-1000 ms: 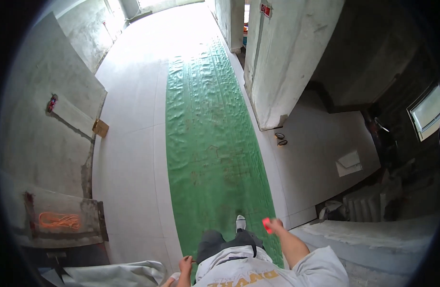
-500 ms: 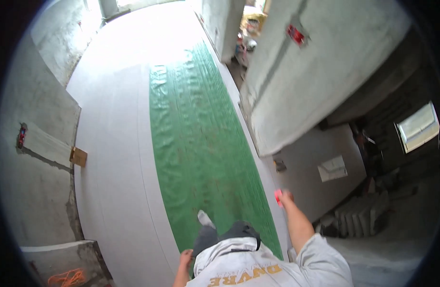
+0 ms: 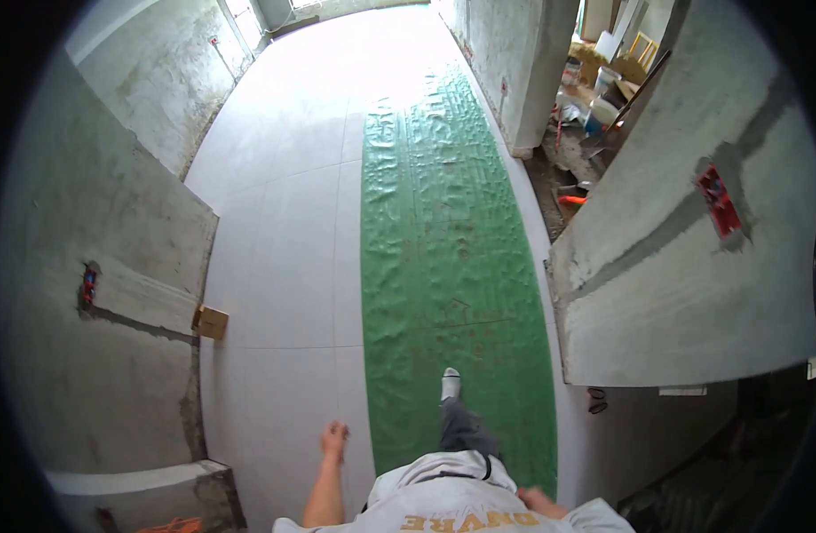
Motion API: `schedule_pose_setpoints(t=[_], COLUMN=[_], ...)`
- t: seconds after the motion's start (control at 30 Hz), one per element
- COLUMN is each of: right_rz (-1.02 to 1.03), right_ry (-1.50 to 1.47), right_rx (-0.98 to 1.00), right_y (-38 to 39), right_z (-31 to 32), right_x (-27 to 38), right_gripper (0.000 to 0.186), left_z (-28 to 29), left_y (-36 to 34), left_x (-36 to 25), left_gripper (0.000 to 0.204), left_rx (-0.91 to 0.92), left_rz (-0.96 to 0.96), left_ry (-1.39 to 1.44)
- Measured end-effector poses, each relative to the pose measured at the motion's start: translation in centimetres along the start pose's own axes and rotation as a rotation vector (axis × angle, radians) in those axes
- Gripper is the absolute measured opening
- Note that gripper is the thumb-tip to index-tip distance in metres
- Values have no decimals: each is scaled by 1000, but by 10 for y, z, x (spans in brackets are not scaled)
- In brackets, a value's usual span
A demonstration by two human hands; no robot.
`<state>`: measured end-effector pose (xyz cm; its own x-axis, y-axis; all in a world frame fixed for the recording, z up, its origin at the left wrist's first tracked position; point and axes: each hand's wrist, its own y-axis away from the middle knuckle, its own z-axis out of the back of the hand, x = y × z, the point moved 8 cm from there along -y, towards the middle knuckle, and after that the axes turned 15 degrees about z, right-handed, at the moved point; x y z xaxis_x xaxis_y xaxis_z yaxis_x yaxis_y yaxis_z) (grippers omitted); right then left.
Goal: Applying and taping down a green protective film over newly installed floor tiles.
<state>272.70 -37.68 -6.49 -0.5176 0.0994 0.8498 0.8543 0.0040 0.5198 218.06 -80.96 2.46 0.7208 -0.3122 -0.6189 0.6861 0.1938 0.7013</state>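
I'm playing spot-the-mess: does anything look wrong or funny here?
Yes: the green sheet is wrinkled, not flat. At upper right, past the wall's edge, clutter lies jumbled, unlike the tidy pale floor.

"What covers the floor [image 3: 284, 266]?"

"Pale tiles [image 3: 288, 391], with a long green sheet [image 3: 452, 266] running toward glaring light [image 3: 372, 53] at the far end."

"And around it?"

"Bare, patchy grey: the left wall [image 3: 142, 222] and near right wall [image 3: 648, 324] each hold 1 red recessed box [image 3: 720, 200]."
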Motion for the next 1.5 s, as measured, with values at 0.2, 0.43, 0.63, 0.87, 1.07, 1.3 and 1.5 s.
schedule_pose_setpoints(t=[0.2, 0.43, 0.63, 0.87, 1.07, 1.3, 1.5], right_rz=[-241, 456, 257, -624, -833, -543, 357], right_ry=[444, 437, 550, 529, 412, 675, 478], right_rx=[-755, -759, -734, -468, -379, -465, -747], right_y=[-342, -592, -665, -603, -639, -943, -1227], right_z=[266, 384, 410, 327, 327, 509, 687], right_x=[252, 631, 602, 449, 477, 584, 953], right_gripper=[50, 47, 47, 49, 64, 50, 38], left_z=[-99, -143, -204, -246, -285, -355, -401], left_y=[13, -65, -229, -402, -505, -511, -580], left_x=[26, -19, -171, -525, -739, -739, -757], left_gripper=[44, 40, 33, 34, 34, 37, 47], left_rx=[147, 55, 138, 171, 120, 132, 149], left_rz=[134, 238, 463, 129, -36, 268, 267], left_ry=[-573, -334, -345, 63, 92, -421, -599])
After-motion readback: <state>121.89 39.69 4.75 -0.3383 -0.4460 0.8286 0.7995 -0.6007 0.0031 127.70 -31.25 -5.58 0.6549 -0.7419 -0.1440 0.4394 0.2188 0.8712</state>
